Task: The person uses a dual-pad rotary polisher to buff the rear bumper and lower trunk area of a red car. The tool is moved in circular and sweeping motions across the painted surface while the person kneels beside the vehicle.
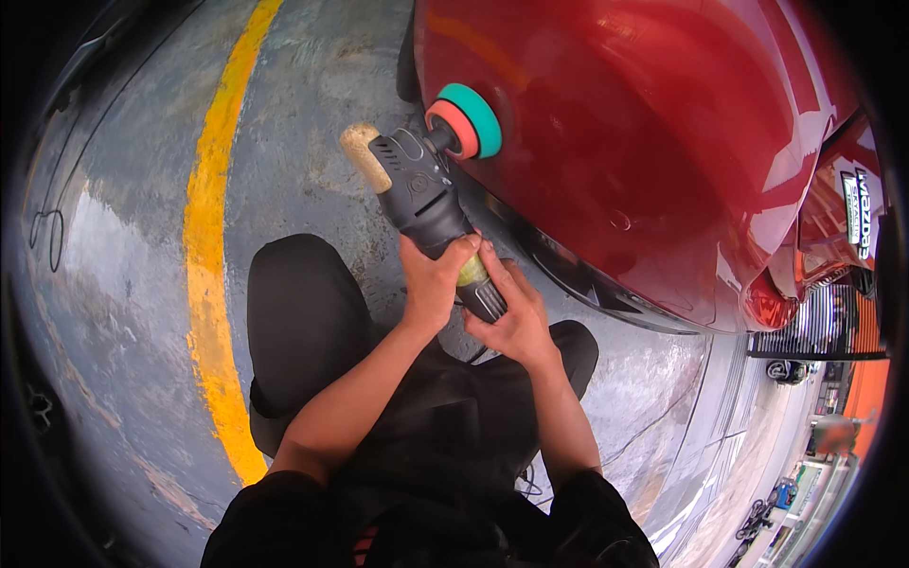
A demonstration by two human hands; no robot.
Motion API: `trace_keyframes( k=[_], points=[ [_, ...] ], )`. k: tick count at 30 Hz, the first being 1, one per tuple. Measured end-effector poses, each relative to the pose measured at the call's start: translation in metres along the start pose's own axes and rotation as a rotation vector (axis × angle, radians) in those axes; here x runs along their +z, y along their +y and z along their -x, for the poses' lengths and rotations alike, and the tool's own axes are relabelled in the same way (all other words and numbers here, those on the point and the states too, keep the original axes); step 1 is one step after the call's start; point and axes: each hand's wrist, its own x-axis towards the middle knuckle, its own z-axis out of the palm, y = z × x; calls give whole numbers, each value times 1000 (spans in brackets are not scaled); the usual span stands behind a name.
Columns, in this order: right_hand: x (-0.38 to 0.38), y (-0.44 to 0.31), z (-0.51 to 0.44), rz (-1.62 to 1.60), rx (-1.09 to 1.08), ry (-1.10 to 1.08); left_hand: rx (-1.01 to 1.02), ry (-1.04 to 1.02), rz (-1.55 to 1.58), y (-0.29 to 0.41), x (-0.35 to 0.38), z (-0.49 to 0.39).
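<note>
Both my hands hold a black car polisher (pixel 421 200). My left hand (pixel 432 280) grips its body behind the motor housing. My right hand (pixel 520 312) is wrapped around the rear handle, near a band of yellow tape (pixel 471 270). A worn tan cover (pixel 367 156) wraps the head of the tool. The foam polishing pad (pixel 477 119), teal with an orange backing, faces the red car body panel (pixel 603 156). It sits at or very close to the glossy paint; I cannot tell whether it touches or spins.
Below the panel runs a black lower bumper trim (pixel 568 266). A red lamp (pixel 769 307) sits at the car's corner. A yellow painted line (pixel 207 234) crosses the grey concrete floor (pixel 298 142). A dark cable (pixel 57 231) lies at the left. Parked motorcycles (pixel 756 517) stand far off at right.
</note>
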Motion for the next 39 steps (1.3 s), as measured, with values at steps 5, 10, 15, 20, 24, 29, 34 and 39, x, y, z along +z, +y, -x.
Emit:
trace_keyframes(
  k=[5,10,15,20,24,29,34,39],
  points=[
    [13,-14,3,-96,-11,104,-8,-9,-71,21,-1,3],
    [23,-27,8,-219,119,23,-37,72,-93,30,-5,4],
    [9,-58,-21,-212,-40,188,101,5,-105,78,21,-3],
    [19,-82,-16,-234,132,111,7,24,-135,84,5,-9],
    [15,-89,-17,-260,102,147,47,29,-140,91,12,-5],
    [-5,-94,-32,-183,-133,292,164,-137,-179,124,43,-3],
    [7,-80,10,-159,174,79,27,28,-117,62,9,16],
    [-19,-93,15,-165,104,95,36,17,-86,71,25,29]
  ],
)
